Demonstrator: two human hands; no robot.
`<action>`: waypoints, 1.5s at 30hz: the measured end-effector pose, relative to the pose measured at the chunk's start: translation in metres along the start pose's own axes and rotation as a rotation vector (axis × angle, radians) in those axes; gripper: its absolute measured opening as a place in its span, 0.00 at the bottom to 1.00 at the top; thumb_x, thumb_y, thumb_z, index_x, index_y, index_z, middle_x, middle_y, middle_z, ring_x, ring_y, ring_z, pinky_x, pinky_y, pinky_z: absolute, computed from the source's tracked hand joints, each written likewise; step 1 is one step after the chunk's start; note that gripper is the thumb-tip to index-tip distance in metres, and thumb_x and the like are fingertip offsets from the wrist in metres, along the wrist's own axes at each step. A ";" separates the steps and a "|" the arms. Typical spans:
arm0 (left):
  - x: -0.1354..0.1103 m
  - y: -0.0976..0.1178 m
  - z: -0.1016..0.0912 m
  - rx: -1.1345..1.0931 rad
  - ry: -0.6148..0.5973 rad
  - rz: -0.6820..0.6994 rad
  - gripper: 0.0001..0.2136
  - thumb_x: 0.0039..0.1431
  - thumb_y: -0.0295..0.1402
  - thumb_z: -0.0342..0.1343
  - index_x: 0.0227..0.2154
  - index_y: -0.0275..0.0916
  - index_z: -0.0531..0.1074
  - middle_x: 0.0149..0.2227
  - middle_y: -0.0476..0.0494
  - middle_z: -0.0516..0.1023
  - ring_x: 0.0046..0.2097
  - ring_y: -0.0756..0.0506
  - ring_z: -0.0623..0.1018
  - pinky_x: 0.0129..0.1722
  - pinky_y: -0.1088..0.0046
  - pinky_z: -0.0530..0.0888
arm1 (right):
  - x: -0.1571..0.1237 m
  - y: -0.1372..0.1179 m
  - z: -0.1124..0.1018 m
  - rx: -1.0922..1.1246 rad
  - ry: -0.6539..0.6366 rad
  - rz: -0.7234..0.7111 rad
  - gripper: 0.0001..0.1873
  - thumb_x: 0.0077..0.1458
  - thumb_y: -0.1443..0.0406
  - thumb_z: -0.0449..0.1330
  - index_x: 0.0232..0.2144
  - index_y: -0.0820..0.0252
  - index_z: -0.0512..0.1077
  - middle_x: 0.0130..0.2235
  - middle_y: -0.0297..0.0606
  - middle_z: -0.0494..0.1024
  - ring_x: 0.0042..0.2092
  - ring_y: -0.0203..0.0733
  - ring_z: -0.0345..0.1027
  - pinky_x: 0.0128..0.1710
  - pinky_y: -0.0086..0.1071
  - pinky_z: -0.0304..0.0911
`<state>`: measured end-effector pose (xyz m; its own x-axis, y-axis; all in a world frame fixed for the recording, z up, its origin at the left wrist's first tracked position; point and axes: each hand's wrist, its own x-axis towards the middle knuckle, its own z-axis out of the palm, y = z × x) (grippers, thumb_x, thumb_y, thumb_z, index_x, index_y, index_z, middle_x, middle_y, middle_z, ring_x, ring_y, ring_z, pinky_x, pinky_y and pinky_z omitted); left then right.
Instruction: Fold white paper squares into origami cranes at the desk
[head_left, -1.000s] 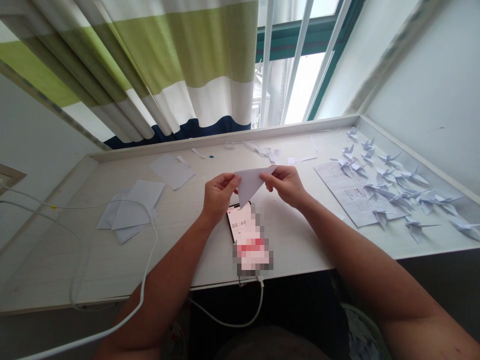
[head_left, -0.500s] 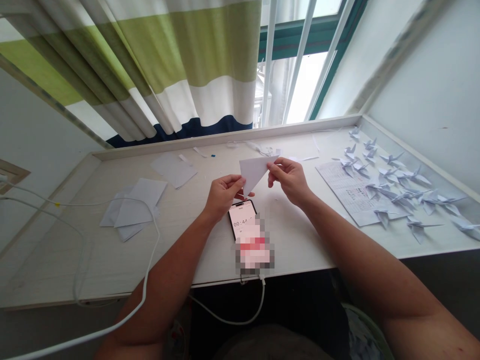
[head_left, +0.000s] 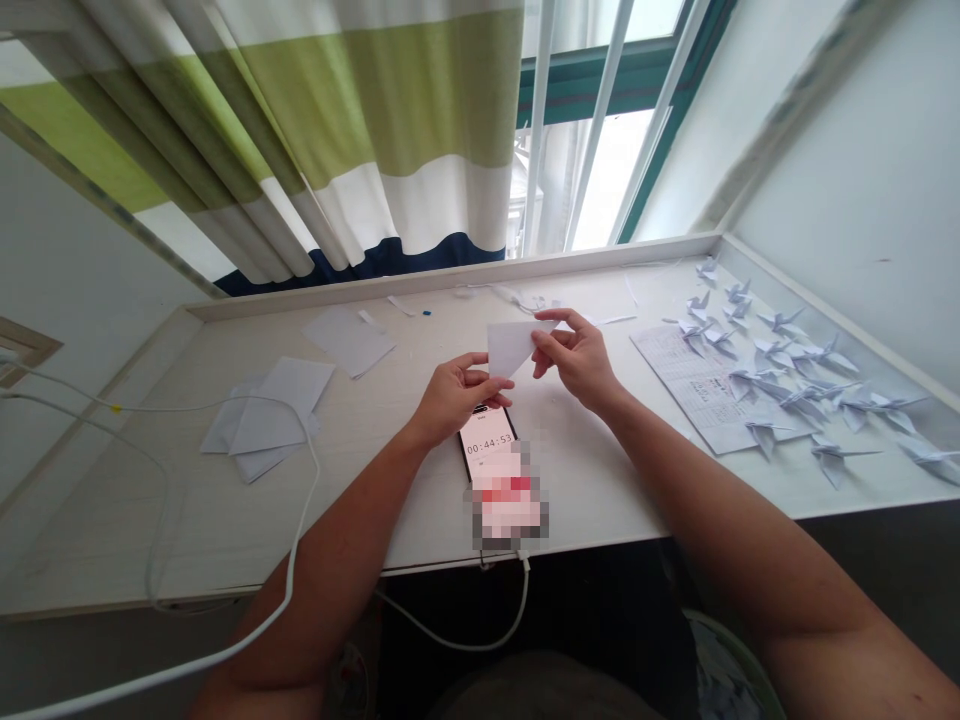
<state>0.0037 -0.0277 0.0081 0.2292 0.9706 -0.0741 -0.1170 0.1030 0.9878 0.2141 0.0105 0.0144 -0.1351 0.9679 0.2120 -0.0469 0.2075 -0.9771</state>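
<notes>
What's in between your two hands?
A folded white paper triangle is between the left hand and the right hand, as the head view shows.

A phone lies face up on the white desk, its timer reading 00:44:53 and its lower part blurred, with a white charging cable looping below the desk edge. Loose paper squares overlap in a pile to the left, while folded paper cranes crowd the right end around a printed sheet. A green, white and navy striped curtain hangs beside a bright window behind the desk.
</notes>
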 end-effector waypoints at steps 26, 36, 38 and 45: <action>0.001 0.005 -0.006 -0.086 0.054 0.004 0.24 0.62 0.52 0.63 0.46 0.33 0.78 0.36 0.37 0.86 0.32 0.44 0.86 0.32 0.70 0.82 | 0.001 -0.004 -0.003 -0.011 -0.019 -0.127 0.11 0.59 0.56 0.68 0.36 0.57 0.75 0.38 0.37 0.78 0.39 0.44 0.80 0.27 0.32 0.78; 0.000 0.001 -0.008 0.236 0.014 0.137 0.36 0.56 0.56 0.67 0.60 0.38 0.72 0.50 0.31 0.84 0.49 0.37 0.85 0.37 0.68 0.81 | 0.000 -0.007 -0.001 0.019 0.002 -0.098 0.04 0.52 0.68 0.61 0.26 0.59 0.74 0.39 0.36 0.78 0.36 0.38 0.76 0.25 0.29 0.76; -0.003 0.000 -0.007 0.355 -0.014 0.173 0.38 0.54 0.53 0.70 0.64 0.42 0.69 0.55 0.32 0.83 0.54 0.35 0.83 0.40 0.67 0.81 | 0.000 -0.007 0.000 0.017 0.001 -0.098 0.03 0.52 0.68 0.62 0.26 0.59 0.75 0.37 0.36 0.77 0.34 0.37 0.74 0.25 0.30 0.76; -0.002 -0.010 -0.001 0.409 0.027 0.234 0.22 0.65 0.52 0.60 0.50 0.38 0.80 0.42 0.38 0.86 0.41 0.41 0.85 0.39 0.69 0.78 | -0.001 -0.008 0.002 0.079 -0.076 -0.020 0.08 0.56 0.60 0.67 0.32 0.59 0.76 0.37 0.38 0.77 0.39 0.42 0.75 0.33 0.37 0.80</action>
<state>0.0031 -0.0299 -0.0017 0.2160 0.9634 0.1586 0.2292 -0.2079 0.9509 0.2130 0.0075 0.0217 -0.2079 0.9495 0.2348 -0.1276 0.2117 -0.9690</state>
